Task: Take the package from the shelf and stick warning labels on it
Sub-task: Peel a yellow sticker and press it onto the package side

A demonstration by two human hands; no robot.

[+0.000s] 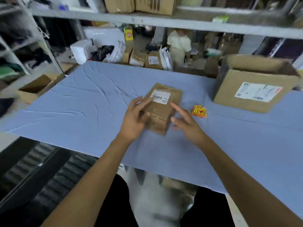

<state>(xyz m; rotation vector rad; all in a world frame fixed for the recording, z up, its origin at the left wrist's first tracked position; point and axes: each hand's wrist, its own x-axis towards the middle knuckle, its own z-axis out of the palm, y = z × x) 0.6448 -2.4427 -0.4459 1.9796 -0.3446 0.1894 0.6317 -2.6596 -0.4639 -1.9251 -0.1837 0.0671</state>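
Note:
A small brown cardboard package (164, 110) with a white shipping label on top lies on the blue-covered table (82, 115), near its middle. My left hand (136, 118) rests against the package's left side, fingers spread over its edge. My right hand (185, 122) hovers just to the package's right, fingers apart and holding nothing. A small stack of yellow and red warning labels (199, 111) lies on the table right of my right hand.
A large open cardboard box (252, 89) stands at the table's right back. Another open box (36, 89) sits off the left edge. Shelves with boxes run overhead. A person (179, 46) stands beyond the table among piled parcels.

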